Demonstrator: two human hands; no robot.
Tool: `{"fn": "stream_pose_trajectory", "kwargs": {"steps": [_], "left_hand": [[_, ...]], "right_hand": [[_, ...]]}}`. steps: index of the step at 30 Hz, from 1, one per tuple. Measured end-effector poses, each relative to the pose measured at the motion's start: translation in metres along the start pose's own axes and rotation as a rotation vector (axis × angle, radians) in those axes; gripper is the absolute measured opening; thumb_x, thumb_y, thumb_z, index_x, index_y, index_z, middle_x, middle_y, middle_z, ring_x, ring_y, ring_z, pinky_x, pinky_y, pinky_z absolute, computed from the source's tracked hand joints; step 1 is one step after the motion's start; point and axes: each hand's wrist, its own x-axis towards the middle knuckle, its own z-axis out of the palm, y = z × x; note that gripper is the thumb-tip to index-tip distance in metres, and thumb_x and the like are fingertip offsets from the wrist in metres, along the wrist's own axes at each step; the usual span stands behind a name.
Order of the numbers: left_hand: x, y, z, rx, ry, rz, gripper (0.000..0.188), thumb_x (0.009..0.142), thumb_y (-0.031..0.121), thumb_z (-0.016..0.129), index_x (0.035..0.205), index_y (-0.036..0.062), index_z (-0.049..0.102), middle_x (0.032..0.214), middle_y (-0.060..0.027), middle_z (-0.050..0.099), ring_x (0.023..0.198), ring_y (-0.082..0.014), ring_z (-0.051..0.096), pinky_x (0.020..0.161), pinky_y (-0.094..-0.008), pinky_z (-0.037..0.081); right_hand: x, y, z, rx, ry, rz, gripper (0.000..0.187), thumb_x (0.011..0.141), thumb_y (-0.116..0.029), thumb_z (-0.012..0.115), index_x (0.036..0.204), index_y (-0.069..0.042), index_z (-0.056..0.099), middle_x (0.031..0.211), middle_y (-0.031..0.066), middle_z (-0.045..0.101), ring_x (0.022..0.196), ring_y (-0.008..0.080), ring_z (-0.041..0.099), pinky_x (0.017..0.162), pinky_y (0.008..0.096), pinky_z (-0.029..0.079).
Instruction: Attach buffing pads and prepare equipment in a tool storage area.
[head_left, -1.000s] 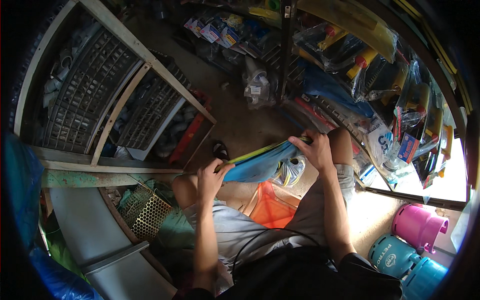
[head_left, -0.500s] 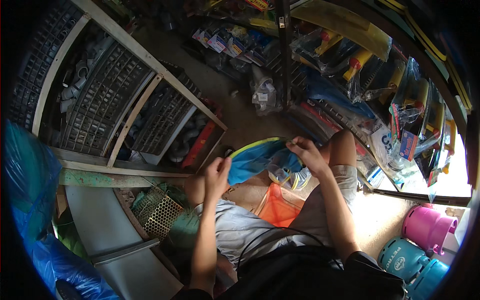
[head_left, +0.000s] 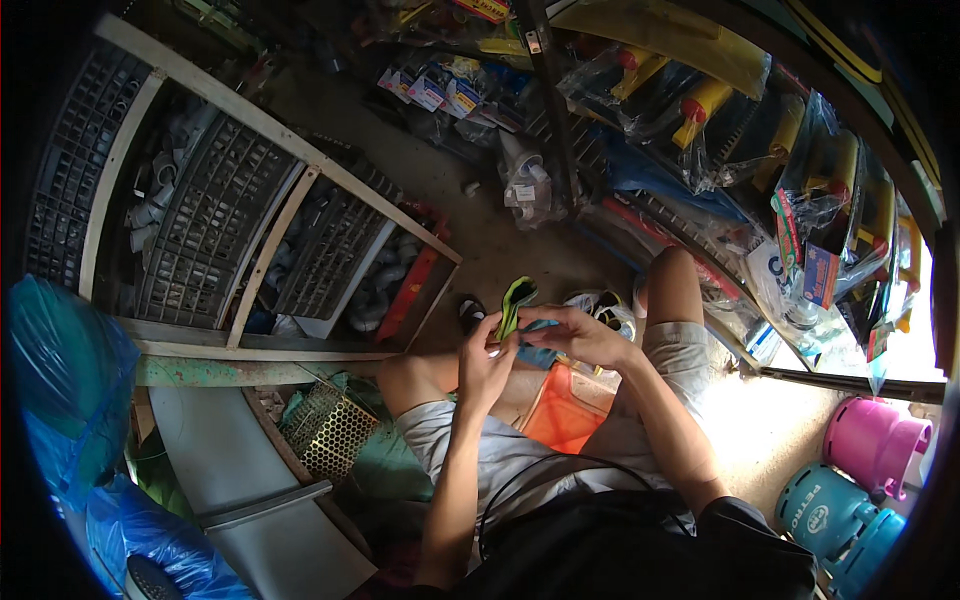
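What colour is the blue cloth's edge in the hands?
The edge is yellow-green, clearest in the head view.

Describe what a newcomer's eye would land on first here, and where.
Probably the bright orange piece, low in the middle between the person's thighs. Just above it, the lime-and-blue fabric stands out, held in the left grip with the right grip up against it. Then the pink gas cylinder at lower right, beside two teal-blue ones.
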Motion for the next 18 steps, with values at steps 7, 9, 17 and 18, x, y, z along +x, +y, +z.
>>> {"fn": "stream_pose_trajectory", "kwargs": {"steps": [7, 9, 17, 18], "left_hand": [[-0.005, 0.043, -0.036, 0.186, -0.169, -0.05, 0.031, 0.094, 0.001, 0.062, 0.123, -0.0058, 0.07, 0.097, -0.0174, 0.072, 0.083, -0.0181, 0.069, 0.071, -0.0333, 0.057], [-0.001, 0.059, -0.043, 0.287, -0.233, 0.173, 0.028, 0.095, 0.001, 0.06, 0.121, -0.0055, 0.07, 0.101, -0.0175, 0.071, 0.083, -0.0243, 0.071, 0.069, -0.0342, 0.057], [-0.001, 0.067, -0.09, 0.569, -0.14, 0.237, 0.025, 0.099, 0.004, 0.061, 0.122, -0.0011, 0.068, 0.113, -0.0171, 0.071, 0.087, -0.0313, 0.071, 0.073, -0.0389, 0.057], [-0.005, 0.061, -0.093, 0.583, -0.122, 0.159, 0.024, 0.1, 0.005, 0.062, 0.122, -0.0013, 0.068, 0.115, -0.0163, 0.071, 0.088, -0.0307, 0.071, 0.074, -0.0386, 0.057]], "right_hand": [[0.003, -0.005, -0.005, -0.877, 0.287, -0.186, 0.078, 0.079, 0.0, 0.08, 0.152, -0.015, 0.054, 0.143, 0.0175, 0.06, 0.138, 0.0397, 0.054, 0.115, 0.0459, 0.048], [0.007, -0.005, -0.005, -0.91, 0.175, -0.226, 0.077, 0.081, -0.005, 0.08, 0.152, -0.019, 0.055, 0.146, 0.015, 0.061, 0.14, 0.0391, 0.053, 0.115, 0.0482, 0.048], [0.004, -0.028, -0.016, -0.685, 0.156, 0.188, 0.031, 0.103, -0.032, 0.075, 0.107, -0.001, 0.076, 0.073, 0.0126, 0.068, 0.066, 0.014, 0.065, 0.071, 0.033, 0.056], [0.002, -0.029, -0.014, -0.515, 0.12, 0.161, 0.033, 0.105, -0.035, 0.073, 0.107, -0.002, 0.076, 0.076, 0.008, 0.068, 0.068, 0.0113, 0.063, 0.069, 0.0315, 0.054]]}}
